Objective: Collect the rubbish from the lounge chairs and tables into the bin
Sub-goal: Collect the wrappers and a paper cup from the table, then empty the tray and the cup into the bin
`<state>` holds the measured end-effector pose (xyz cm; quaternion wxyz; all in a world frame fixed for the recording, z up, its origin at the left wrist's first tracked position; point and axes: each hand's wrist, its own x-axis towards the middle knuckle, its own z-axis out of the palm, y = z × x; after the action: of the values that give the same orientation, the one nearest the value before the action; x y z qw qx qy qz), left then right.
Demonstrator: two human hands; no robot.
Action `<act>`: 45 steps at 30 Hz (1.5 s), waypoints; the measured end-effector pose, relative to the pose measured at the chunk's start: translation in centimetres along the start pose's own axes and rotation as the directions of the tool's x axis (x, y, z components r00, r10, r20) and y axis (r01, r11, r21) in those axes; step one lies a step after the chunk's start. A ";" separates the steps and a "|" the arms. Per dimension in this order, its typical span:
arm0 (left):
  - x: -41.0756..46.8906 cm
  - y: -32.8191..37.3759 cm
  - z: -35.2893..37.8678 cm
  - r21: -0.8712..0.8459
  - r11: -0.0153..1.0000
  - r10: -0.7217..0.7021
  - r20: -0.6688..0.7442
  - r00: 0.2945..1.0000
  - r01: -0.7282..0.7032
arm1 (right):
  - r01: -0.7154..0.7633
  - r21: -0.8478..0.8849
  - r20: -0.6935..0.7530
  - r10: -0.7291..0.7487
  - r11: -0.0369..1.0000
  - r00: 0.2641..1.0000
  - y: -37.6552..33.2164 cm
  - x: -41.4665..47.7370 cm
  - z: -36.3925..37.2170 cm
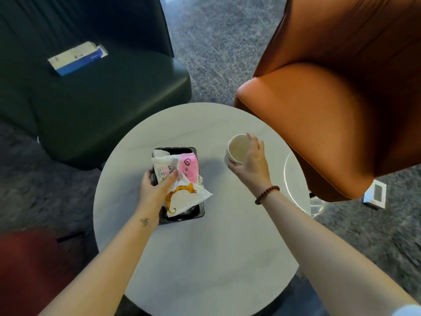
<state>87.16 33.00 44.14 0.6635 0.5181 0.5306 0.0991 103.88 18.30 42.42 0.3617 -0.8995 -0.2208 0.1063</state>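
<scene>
Three chairs (102,106) (319,124) (29,265), one round table (205,258), one black tray (182,218), one paper cup (237,148), two boxes (77,58) (376,194), two hands (152,190) (252,160).

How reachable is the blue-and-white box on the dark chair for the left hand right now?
Probably not yet: the left hand grips the black tray of wrappers. Nothing stands between it and the box on the dark chair, but the box lies past the table, likely needing a lean.
</scene>
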 end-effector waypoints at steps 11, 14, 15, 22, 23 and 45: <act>-5.4 10.0 -12.4 -0.134 0.953 0.232 -0.260 0.937 -0.273 | 0.469 0.030 0.067 -0.470 0.883 0.880 -20.0 0.7 0.9; -8.7 10.5 -18.2 -0.206 0.914 0.243 -0.415 0.877 -0.350 | 0.582 0.084 0.123 -0.588 0.809 0.800 -26.4 -2.2 3.2; -10.0 10.3 -20.4 -0.223 0.901 0.234 -0.473 0.849 -0.372 | 0.615 0.104 0.151 -0.623 0.782 0.767 -28.6 -3.6 4.2; -22.3 4.6 -36.5 -0.285 0.804 0.134 -0.768 0.626 -0.522 | 0.781 0.273 0.282 -0.823 0.562 0.493 -41.6 -18.8 10.6; -24.5 3.4 -38.8 -0.282 0.790 0.124 -0.797 0.591 -0.544 | 0.795 0.301 0.290 -0.845 0.526 0.450 -43.1 -21.7 11.6; -85.3 -39.7 -64.6 -0.138 0.753 -0.515 -0.732 -0.446 -0.644 | 0.352 0.931 0.155 -0.761 -0.102 -0.630 -54.1 -104.5 20.6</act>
<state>-17.14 -5.13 70.48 -0.0143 -0.0613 0.6983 0.7131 -12.61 15.84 68.67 0.2639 -0.0638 -0.9096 0.3144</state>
